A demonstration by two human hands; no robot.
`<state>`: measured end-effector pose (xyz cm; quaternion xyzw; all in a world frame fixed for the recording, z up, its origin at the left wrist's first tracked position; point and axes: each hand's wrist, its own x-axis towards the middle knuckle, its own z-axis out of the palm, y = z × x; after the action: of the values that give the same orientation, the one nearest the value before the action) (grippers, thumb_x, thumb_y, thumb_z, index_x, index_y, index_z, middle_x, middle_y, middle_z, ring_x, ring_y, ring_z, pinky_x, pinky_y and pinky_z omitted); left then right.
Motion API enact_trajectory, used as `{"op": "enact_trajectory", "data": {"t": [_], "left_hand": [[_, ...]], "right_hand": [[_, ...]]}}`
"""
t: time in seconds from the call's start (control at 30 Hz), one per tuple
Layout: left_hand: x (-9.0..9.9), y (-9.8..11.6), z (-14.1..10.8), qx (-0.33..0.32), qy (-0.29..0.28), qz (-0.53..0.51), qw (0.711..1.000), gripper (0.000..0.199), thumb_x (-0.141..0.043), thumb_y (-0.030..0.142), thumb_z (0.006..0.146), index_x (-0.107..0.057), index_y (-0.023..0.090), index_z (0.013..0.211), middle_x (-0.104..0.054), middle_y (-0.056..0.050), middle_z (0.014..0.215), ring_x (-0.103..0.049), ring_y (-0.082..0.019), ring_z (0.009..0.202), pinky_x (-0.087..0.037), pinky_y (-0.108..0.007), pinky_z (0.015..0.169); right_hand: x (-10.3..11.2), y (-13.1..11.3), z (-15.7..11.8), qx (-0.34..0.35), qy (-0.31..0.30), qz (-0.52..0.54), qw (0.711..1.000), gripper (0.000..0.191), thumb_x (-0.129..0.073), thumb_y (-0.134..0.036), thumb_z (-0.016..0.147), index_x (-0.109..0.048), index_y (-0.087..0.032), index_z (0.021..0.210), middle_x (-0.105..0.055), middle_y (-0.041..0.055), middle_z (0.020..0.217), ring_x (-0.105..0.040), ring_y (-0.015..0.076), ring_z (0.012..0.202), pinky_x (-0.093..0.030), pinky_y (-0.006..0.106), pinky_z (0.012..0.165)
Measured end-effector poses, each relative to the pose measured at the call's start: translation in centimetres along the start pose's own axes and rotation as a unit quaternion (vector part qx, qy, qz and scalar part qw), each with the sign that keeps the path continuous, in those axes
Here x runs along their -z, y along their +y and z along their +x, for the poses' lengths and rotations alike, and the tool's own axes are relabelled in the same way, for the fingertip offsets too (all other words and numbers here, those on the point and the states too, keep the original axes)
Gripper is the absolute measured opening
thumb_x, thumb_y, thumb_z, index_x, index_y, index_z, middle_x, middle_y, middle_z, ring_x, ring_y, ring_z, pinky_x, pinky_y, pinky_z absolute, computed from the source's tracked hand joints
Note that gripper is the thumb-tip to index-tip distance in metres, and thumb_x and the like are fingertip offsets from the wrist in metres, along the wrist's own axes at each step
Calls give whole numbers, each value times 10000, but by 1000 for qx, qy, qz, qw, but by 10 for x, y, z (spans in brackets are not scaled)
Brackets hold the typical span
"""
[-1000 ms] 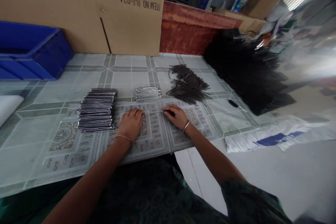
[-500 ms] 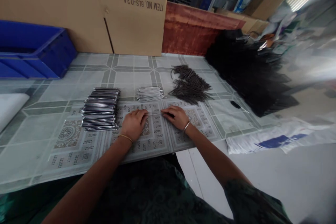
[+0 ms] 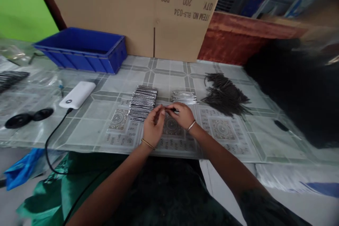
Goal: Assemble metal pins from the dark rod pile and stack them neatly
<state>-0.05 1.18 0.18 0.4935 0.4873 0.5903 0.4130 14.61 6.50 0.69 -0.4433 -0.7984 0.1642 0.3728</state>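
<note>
Just above the patterned mat [image 3: 174, 144], my left hand [image 3: 154, 125] and my right hand [image 3: 183, 116] meet at the fingertips. My left fingers pinch the end of a thin metal rod, mostly hidden by the hand. A short dark thin piece [image 3: 172, 109] shows at my right thumb and fingers, in line with the left fingertips. Beside my left hand lies a neat stack of shiny rods [image 3: 143, 102]. Behind my right hand is a smaller bundle of silver rods [image 3: 184, 97]. Farther right sits a loose heap of dark thin tubes or strips [image 3: 226, 95].
A blue bin [image 3: 79, 47] stands at the back left, before a large cardboard sheet [image 3: 180, 35]. On the left are a white power bank [image 3: 78, 94] with a black cable and a black two-lobed object [image 3: 29, 118]. A black mass [image 3: 288, 91] and a small dark-handled tool [image 3: 281, 125] lie right.
My view has swung left, bringing the power bank into sight. My hands have come together, closing the gap that a thin silver rod spanned. My left hand has turned more upright.
</note>
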Motion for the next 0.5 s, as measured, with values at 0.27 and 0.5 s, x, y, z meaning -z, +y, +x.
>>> {"op": "enact_trajectory", "data": {"t": [0.27,0.5], "left_hand": [[101,-4,57,-78,113,158,978,678,-359,608,956,-389,158,1462,-324,-124,1563,-245,-227,1471,-173,-409,1237],[102,-26,76,40,45,116,991,705,-293,614,966,-373,123,1467,-379,-132,1533,-317,-200,1441,-198,-374,1230]], "right_hand": [[-78,-61,70,-6,-45,-56,997,149,-615,-330,928,-726,-232,947,-718,22,984,-625,190,973,-433,322,925],[-99,-66,54,-48,11,-115,992,454,-538,-458,941,-541,-259,1349,-533,76,1371,-451,261,1273,-301,451,1112]]}}
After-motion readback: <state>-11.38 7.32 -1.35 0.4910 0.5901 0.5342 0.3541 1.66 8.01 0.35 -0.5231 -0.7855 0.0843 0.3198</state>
